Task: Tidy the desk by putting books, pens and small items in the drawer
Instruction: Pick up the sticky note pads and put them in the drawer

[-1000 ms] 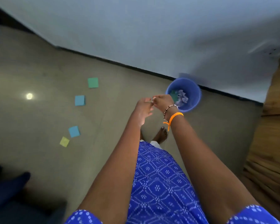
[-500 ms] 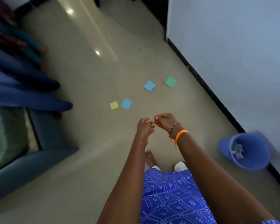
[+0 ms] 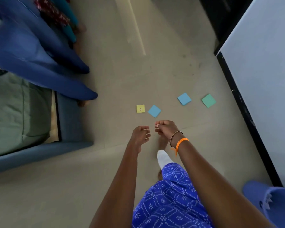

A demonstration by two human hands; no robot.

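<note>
Head view, hands: I see both hands held out over the floor [image 3: 122, 170], close together but apart.
Left hand [image 3: 140, 135]: its grip is loose, fingers curled inward with nothing I can make out inside.
Right hand [image 3: 165, 129]: fingers curled tight toward the thumb; a small pale speck shows at the fingertips, but I cannot tell whether it holds something. A beaded bracelet [image 3: 175, 137] and an orange band [image 3: 181, 143] sit on that wrist.
Head view, task's things: four square sticky-note pads lie flat on the floor just beyond the hands. The yellow pad [image 3: 140, 108] is on the left, the nearer blue pad [image 3: 154, 111] just beside it, almost touching at a corner. The farther blue pad [image 3: 184, 99] lies to the right, and the green pad [image 3: 208, 100] beyond that, near the wall. None is touched by either hand.
Head view, surroundings: a blue bucket [image 3: 273, 204] with crumpled paper inside stands at the lower right, against the pale wall [image 3: 262, 71] with its dark skirting. A blue sofa edge [image 3: 39, 153] runs along the left, with blue cloth [image 3: 31, 51] draped above it.
Head view, myself: a blue patterned garment [image 3: 168, 203] and a white-socked foot [image 3: 163, 157] show below the arms.
</note>
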